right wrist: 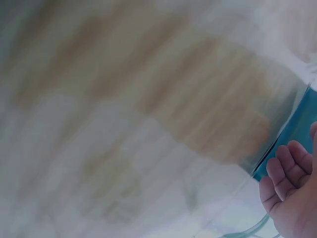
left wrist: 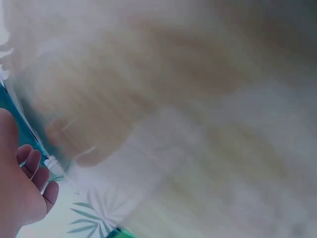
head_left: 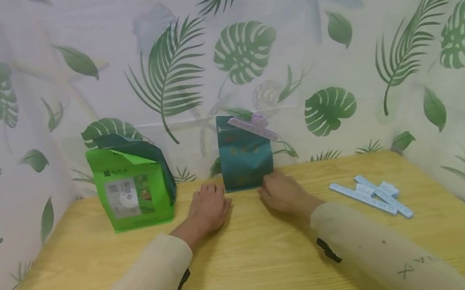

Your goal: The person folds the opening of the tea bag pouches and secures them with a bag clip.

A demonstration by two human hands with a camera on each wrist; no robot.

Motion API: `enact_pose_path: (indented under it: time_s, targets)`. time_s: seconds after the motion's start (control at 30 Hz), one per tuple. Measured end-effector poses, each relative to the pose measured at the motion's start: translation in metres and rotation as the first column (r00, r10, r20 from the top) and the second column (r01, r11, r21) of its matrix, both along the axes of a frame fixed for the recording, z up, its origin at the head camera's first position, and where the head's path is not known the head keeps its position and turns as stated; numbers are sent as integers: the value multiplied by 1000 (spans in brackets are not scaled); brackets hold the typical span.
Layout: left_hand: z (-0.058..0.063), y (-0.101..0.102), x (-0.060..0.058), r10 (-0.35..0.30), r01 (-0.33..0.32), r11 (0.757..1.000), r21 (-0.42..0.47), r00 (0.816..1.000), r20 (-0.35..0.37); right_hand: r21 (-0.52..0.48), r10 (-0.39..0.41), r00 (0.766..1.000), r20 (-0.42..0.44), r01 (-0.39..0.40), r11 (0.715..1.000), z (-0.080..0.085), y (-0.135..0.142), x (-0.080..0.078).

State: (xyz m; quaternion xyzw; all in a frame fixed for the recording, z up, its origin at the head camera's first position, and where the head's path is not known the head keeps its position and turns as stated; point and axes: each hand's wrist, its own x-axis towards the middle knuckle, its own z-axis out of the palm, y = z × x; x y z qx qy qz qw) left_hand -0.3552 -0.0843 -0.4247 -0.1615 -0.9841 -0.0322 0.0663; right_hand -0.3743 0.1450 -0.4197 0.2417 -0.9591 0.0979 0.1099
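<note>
A dark teal pouch (head_left: pixel 246 158) stands upright against the back wall, with a light purple sealing clip (head_left: pixel 253 127) slanted across its top right. My left hand (head_left: pixel 207 208) rests on the table by the pouch's lower left corner, its fingers loosely bent. By the lower right corner lies my right hand (head_left: pixel 284 192), close to the pouch or touching it; I cannot tell which. Both wrist views show relaxed, slightly curled fingers beside the teal surface, with nothing visible in either palm.
On the left a bright green pouch (head_left: pixel 132 190) stands in front of another dark teal pouch (head_left: pixel 151 150). Several pale blue sealing clips (head_left: pixel 365 198) lie crossed on the right of the wooden table (head_left: pixel 257 269). Leaf-patterned cloth (head_left: pixel 187 72) closes off the back and sides.
</note>
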Motion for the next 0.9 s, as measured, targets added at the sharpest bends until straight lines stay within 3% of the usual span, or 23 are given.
enact_pose_path:
  time_s: [0.3, 0.53, 0.77, 0.9]
  targets:
    - [5, -19, 12, 17, -17, 999, 42, 1000, -6, 9, 40, 999, 7, -40, 999, 5, -22, 8]
    - [5, -29, 19, 18, -19, 996, 84, 1000, 3, -48, 73, 997, 30, -72, 996, 6, -35, 16]
    - [6, -37, 30, -19, 26, 994, 109, 998, -63, -82, 103, 995, 7, -102, 991, 7, -43, 20]
    - [6, -42, 34, -38, 46, 993, 112, 996, -79, -42, 100, 995, 7, -99, 994, 6, -46, 21]
